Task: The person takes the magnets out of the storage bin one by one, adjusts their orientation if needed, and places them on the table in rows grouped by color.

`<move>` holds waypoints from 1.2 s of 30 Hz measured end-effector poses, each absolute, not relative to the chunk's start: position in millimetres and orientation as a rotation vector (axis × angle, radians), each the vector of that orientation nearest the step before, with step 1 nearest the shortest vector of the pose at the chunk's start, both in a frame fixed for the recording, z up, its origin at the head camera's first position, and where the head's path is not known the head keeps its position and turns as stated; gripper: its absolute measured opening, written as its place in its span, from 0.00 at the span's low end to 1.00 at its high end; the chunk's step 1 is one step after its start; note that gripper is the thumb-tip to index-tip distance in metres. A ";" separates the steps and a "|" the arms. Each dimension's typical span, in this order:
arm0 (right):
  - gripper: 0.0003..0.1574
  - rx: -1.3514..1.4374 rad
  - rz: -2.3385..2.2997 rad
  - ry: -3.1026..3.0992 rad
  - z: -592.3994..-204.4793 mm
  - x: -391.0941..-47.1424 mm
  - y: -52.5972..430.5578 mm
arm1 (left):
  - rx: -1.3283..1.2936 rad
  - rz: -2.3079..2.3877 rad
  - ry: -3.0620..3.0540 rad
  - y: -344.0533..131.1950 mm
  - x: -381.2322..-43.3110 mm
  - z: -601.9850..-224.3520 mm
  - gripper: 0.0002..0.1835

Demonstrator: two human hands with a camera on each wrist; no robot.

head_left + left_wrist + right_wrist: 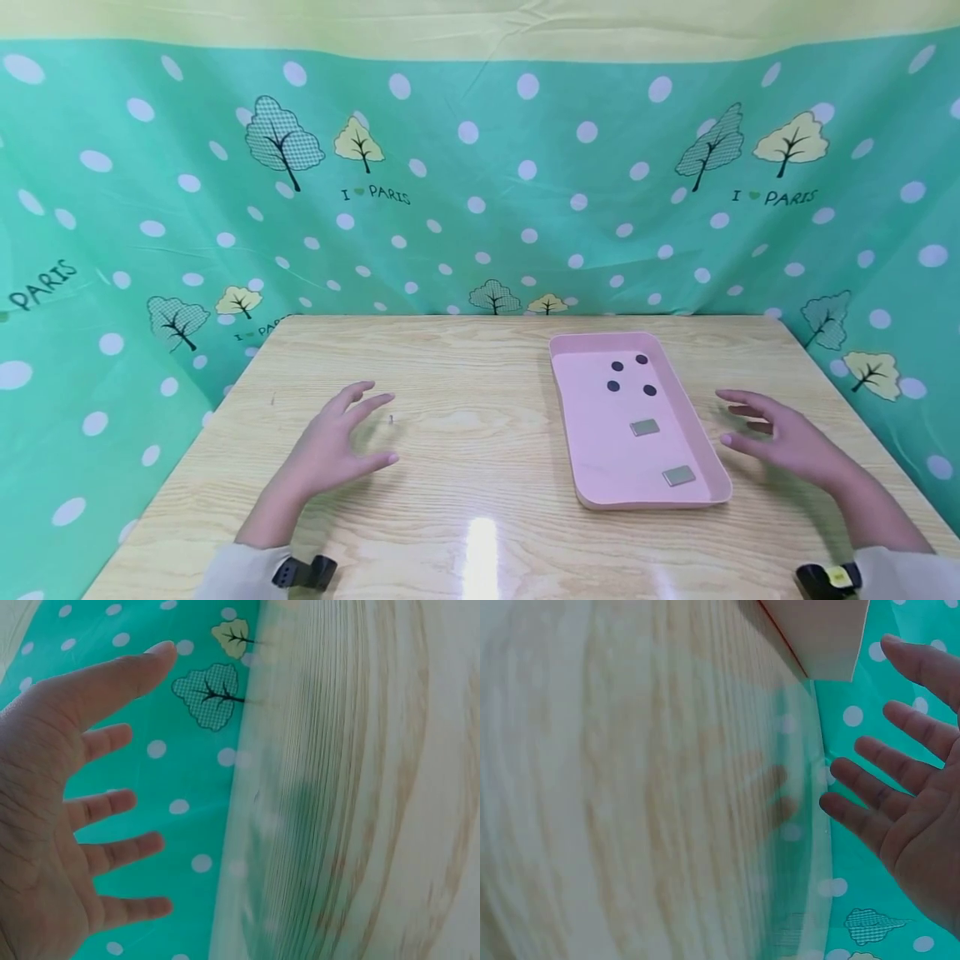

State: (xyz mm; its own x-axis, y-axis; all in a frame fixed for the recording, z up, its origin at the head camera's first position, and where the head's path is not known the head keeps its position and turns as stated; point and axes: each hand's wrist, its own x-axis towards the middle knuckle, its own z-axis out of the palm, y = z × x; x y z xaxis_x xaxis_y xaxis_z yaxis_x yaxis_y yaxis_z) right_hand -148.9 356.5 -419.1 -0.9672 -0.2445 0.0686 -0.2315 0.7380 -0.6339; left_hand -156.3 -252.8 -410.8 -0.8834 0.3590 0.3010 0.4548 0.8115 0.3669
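Note:
A pink tray [600, 450] lies on the table, right of the middle. Several small black discs [649, 390] are at its far end, and two flat grey rectangular pieces [678, 476] lie nearer its front. Just off the tray's right side hovers my right hand [787, 442], fingers spread and holding nothing. My left hand [330, 446] is over the left part of the table, thumb apart from the fingers, also holding nothing. Both palms show bare in the wrist views, where part of the tray's wall [817, 634] appears at the top of the right one.
The light wooden table [465, 367] ends at a green dotted curtain [480, 167] printed with trees, which hangs behind and at both sides. A tiny dark mark [391, 419] shows on the wood by my left fingers. A bright glare spot [481, 554] lies near the front.

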 end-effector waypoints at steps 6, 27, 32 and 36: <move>0.41 -0.345 -1.109 2.838 -418.7 -150.0 354.1 | -0.664 -0.747 -2.755 -244.6 -158.3 -409.6 0.41; 0.39 -0.376 -1.269 2.736 -423.1 -160.8 347.2 | -0.731 -0.860 -2.743 -223.7 -165.6 -402.0 0.42; 0.40 -0.344 -1.294 2.693 -424.4 -163.9 345.6 | -0.762 -0.883 -2.726 -218.8 -167.8 -401.0 0.42; 0.40 -0.331 -1.413 2.581 -427.1 -166.9 344.6 | -0.780 -0.890 -2.722 -214.4 -168.5 -400.1 0.41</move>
